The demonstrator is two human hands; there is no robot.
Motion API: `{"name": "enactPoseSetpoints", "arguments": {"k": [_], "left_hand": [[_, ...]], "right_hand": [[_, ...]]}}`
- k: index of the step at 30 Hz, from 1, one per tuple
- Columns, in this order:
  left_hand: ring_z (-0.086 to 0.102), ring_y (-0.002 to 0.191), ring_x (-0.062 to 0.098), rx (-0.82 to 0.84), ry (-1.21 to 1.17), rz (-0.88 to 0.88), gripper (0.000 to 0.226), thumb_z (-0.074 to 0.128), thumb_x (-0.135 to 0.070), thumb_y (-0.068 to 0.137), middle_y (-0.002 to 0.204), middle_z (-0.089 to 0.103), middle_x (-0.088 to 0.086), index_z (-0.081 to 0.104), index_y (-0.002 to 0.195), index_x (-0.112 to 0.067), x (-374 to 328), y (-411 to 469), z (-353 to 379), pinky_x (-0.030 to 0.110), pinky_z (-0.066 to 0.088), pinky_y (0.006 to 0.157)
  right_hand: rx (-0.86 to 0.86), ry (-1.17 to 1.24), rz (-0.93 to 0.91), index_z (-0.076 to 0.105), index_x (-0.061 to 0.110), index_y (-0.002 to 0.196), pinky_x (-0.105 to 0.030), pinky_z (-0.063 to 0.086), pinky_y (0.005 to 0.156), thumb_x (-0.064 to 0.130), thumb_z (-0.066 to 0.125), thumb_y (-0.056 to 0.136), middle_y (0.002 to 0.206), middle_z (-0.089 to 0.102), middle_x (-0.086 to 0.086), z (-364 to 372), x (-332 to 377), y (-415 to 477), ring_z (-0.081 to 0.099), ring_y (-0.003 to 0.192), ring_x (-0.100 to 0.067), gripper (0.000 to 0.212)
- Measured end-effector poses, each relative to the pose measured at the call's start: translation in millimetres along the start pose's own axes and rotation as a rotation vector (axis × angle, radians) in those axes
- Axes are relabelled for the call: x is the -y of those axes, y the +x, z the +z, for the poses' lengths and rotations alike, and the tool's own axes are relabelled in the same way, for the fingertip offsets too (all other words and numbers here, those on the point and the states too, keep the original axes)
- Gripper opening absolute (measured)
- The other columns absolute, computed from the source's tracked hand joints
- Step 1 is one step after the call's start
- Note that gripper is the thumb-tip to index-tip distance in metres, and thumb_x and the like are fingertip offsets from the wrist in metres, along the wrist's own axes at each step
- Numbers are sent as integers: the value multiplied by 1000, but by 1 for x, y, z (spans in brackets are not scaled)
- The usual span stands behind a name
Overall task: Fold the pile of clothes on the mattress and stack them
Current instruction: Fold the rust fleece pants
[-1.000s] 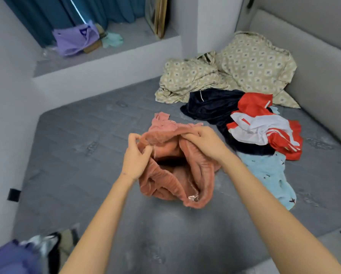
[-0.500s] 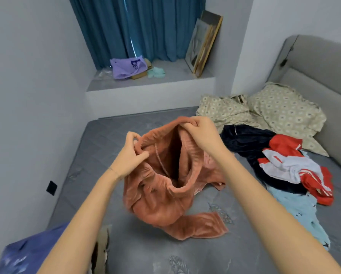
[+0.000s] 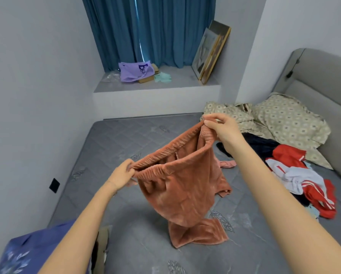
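Rust-coloured velvety trousers [image 3: 182, 186] hang by their elastic waistband above the grey mattress [image 3: 114, 143], legs trailing onto it. My left hand [image 3: 122, 175] pinches the waistband's near left end. My right hand [image 3: 221, 129] pinches its far right end, held higher. The waistband is stretched open between them. To the right lies the pile of clothes: a red and white garment [image 3: 304, 178], a dark navy one [image 3: 262, 143], a pale blue one [image 3: 312, 211] at the edge and a small pink piece [image 3: 228, 164].
A patterned beige pillow and bedding [image 3: 280, 119] lie against the grey headboard [image 3: 324, 76]. A blue patterned fabric [image 3: 27, 252] sits at the bottom left. The window ledge [image 3: 177, 82] holds a purple bag, small items and leaning frames. A wall runs along the left.
Both hands have lifted the trousers off the mattress and drawn apart, stretching the waistband open. The right hand rose higher and the legs now hang down.
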State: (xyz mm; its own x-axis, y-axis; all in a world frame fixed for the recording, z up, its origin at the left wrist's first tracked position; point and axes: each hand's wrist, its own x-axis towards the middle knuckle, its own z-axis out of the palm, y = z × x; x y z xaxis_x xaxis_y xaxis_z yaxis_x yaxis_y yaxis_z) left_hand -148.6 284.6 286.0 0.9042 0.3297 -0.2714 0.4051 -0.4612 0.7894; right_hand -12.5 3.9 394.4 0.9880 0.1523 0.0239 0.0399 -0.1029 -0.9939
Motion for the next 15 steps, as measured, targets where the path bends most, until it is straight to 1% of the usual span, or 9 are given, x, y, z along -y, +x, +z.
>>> {"name": "enactPoseSetpoints", "arguments": {"k": [2,3,4,6,7,9,11,13,15], "left_hand": [[69,56,20,-20,-256,1,35,28,4,96,97,64,8,50,113,-17,-11,0,5,24,55,48],[69,58,18,-27,-338,16,41,26,6,95,99,64,8,52,118,-15,-17,1,8,25,56,49],[70,62,15,-42,-382,28,43,26,8,94,100,64,10,56,119,-11,-22,1,11,26,57,52],[68,76,12,-58,-429,29,37,35,8,93,104,64,12,61,115,-6,-29,-1,14,29,60,63],[67,82,13,-36,-443,31,31,42,5,93,106,65,12,62,113,-8,-32,-3,16,29,60,70],[65,93,9,46,-401,89,29,60,2,88,109,65,8,60,111,-15,-37,-10,20,25,56,81],[61,96,5,57,-236,189,44,73,6,77,108,61,0,55,110,-19,-47,-15,26,19,51,85],[58,95,10,-64,-92,264,46,76,6,73,105,58,0,53,106,-16,-59,-18,33,25,48,87],[56,90,15,-247,-3,334,33,77,-1,75,99,60,2,59,100,-10,-71,-16,30,25,44,83]], "right_hand": [[-17,-155,-102,68,13,94,-21,47,78,0,60,89,95,66,-4,-6,-11,2,60,90,-15,16],[-12,-254,-139,68,16,92,-19,45,79,3,59,89,94,67,-1,-10,-18,3,60,91,-13,16],[-10,-356,-165,69,18,92,-17,42,76,6,59,89,94,67,3,-15,-24,4,59,91,-11,16],[-14,-522,-183,70,20,94,-19,36,72,12,57,92,96,67,6,-28,-36,6,57,92,-9,16],[-13,-579,-176,70,19,98,-22,36,73,14,55,93,98,67,4,-34,-41,7,58,93,-11,17],[1,-651,-140,69,14,104,-26,36,75,17,52,95,104,68,-1,-46,-47,7,59,99,-18,19],[24,-634,-76,67,8,106,-30,41,77,18,51,97,107,68,-8,-56,-47,8,60,103,-24,21],[54,-557,-49,67,7,104,-33,44,82,18,49,98,103,67,-9,-60,-40,11,61,102,-27,22],[86,-498,-57,64,12,99,-26,41,77,18,48,99,98,65,-4,-61,-29,13,59,98,-22,17]]}}
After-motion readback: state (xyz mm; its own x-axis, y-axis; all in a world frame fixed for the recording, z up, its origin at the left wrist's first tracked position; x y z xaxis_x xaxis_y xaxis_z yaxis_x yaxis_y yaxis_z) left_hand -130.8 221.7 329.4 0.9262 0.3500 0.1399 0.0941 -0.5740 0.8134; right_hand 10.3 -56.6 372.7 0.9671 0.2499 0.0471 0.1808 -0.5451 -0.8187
